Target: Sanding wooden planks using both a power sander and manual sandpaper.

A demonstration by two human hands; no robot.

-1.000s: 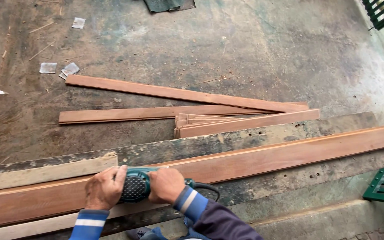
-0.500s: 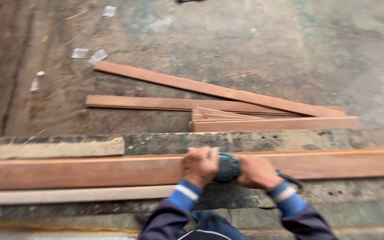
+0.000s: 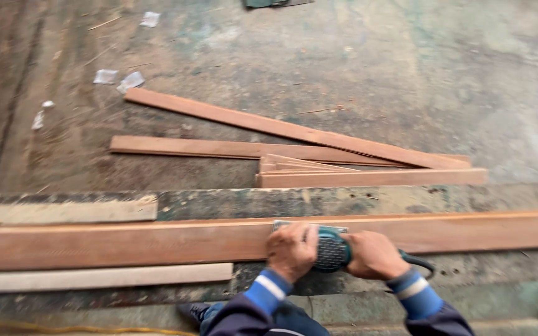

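While both hands clamp the teal sander [image 3: 326,247], it sits flat on the long reddish board [image 3: 157,241], a little past that board's middle toward its right end. The left hand [image 3: 291,250] is closed over the sander's front; the right hand [image 3: 373,255] is wrapped around its rear grip, where the black cord [image 3: 420,262] leads off to the right. The board lies lengthwise on the worn plank bench [image 3: 368,200], with a pale strip [image 3: 101,277] just in front of its left half and another pale strip [image 3: 63,211] just behind it. Beyond the board, several reddish slats [image 3: 294,152] lie loose on the concrete floor [image 3: 375,74]. Judging by the surface, sanding seems under way: the blur hides any difference between finished and unfinished stretches, so how much is left cannot be told.
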